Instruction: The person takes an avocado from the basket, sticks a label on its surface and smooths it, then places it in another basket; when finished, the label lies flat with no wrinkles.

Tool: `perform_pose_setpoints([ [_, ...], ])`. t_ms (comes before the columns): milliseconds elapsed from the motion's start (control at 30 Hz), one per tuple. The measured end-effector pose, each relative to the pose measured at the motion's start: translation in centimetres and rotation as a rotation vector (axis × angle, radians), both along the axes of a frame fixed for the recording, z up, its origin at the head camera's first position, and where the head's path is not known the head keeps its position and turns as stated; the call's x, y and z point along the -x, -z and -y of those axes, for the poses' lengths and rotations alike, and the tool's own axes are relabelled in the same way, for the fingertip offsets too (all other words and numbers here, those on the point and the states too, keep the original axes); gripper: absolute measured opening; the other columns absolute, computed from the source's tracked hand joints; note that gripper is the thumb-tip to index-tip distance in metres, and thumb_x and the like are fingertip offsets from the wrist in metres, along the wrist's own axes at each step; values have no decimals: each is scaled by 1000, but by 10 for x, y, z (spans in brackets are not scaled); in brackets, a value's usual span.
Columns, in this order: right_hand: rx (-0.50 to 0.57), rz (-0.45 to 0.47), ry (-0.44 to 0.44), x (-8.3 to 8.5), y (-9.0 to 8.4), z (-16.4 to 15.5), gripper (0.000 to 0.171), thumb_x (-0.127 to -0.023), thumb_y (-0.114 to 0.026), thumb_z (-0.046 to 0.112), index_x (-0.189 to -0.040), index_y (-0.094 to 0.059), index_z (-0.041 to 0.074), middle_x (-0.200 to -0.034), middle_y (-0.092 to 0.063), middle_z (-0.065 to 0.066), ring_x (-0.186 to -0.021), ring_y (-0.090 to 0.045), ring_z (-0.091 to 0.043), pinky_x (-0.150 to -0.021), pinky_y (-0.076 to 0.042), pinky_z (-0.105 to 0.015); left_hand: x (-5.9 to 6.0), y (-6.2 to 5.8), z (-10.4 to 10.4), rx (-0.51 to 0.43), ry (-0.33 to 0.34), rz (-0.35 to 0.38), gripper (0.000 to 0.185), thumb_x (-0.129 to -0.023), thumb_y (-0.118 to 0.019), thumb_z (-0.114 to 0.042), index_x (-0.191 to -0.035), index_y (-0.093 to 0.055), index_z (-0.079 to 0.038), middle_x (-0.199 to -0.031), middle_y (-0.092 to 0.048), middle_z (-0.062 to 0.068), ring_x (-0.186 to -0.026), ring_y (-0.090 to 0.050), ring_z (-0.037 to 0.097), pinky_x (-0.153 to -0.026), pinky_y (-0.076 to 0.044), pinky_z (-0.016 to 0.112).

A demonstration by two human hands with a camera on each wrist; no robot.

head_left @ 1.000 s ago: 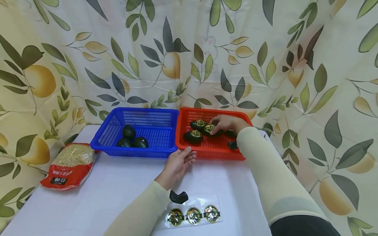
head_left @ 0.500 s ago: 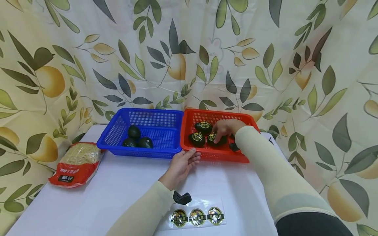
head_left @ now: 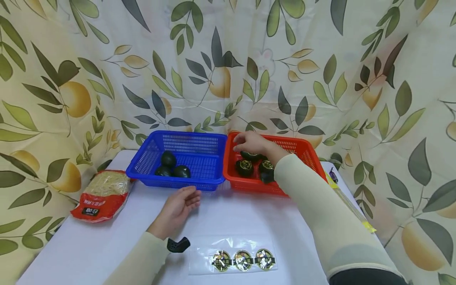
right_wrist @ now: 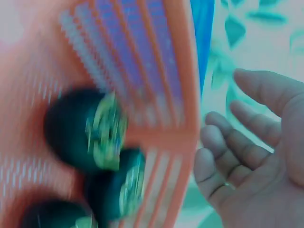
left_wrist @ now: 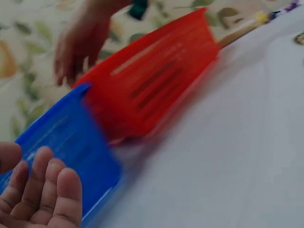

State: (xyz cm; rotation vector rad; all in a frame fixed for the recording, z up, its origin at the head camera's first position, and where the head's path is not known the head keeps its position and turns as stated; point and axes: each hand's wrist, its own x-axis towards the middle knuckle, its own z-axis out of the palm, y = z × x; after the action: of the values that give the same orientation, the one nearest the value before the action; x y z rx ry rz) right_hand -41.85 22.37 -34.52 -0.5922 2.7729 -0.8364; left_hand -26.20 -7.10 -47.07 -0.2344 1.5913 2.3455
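My right hand (head_left: pixel 254 143) is over the back left of the red basket (head_left: pixel 251 184), its fingers loosely bent and holding nothing. Below it lie several dark avocados (head_left: pixel 244 168) with round gold-and-black labels; the hand and sleeve hide part of them. In the right wrist view, the relaxed fingers (right_wrist: pixel 211 137) overlap the basket's rim. My left hand (head_left: pixel 178 208) is just in front of the blue basket (head_left: pixel 178 184), palm turned inward and nothing in it. Three avocados (head_left: pixel 168 159) without visible labels sit in that blue basket.
A clear sheet (head_left: pixel 203 261) with three round labels (head_left: pixel 242 260) lies at the table's front. On the left is a red plastic bag (head_left: pixel 103 198) of pale food. A yellow-ended strip (head_left: pixel 350 206) runs along the right edge. Patterned cloth (head_left: pixel 228 79) hangs behind.
My right hand has let go of a labelled avocado and risen toward the red basket's back left. My left hand has moved left, away from the red basket's front. The head view has shifted slightly.
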Motion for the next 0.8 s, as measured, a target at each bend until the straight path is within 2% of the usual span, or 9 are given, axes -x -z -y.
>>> perform_pose_setpoints([
  [200,95,7,-92,-6,2,59,39,-98,-71,29,-132,-66,11,-129,-68,-7,-117,-64,-25,-103,-54,-42,9,-16,84,-124,-218,160,33,-110,-52,-35,-137,-45,-19,-133,-54,4,-126,-51,19,-104,-52,27],
  [333,111,53,-184,-7,4,98,40,-99,-70,32,-133,-66,13,-128,-70,-6,-116,-65,-22,-99,-57,-41,20,-27,117,-166,-318,192,29,-109,-50,-41,-132,-43,-26,-129,-53,2,-121,-51,16,-102,-52,24],
  [433,121,115,-231,-4,8,121,39,-98,-71,33,-132,-67,13,-127,-70,-6,-115,-66,-24,-96,-58,-40,27,-30,127,-133,-344,191,23,-109,-49,-39,-127,-44,-24,-119,-57,0,-113,-56,15,-98,-54,24],
  [567,109,186,-255,5,21,142,40,-98,-72,33,-132,-66,13,-125,-70,-7,-118,-66,-31,-94,-60,-40,30,-31,128,-47,-341,159,17,-110,-47,-35,-121,-44,-22,-107,-61,-1,-104,-61,14,-95,-57,25],
  [700,97,215,-269,16,30,157,43,-98,-72,31,-134,-65,9,-121,-70,-9,-117,-66,-35,-94,-60,-42,31,-30,127,17,-340,132,16,-111,-45,-35,-120,-44,-22,-104,-63,-1,-101,-64,14,-94,-57,25],
  [800,132,209,-243,26,31,166,40,-99,-71,30,-132,-66,8,-117,-70,-10,-113,-66,-36,-94,-59,-46,31,-30,127,41,-340,122,17,-111,-44,-35,-121,-44,-21,-104,-64,0,-101,-64,15,-95,-57,25],
])
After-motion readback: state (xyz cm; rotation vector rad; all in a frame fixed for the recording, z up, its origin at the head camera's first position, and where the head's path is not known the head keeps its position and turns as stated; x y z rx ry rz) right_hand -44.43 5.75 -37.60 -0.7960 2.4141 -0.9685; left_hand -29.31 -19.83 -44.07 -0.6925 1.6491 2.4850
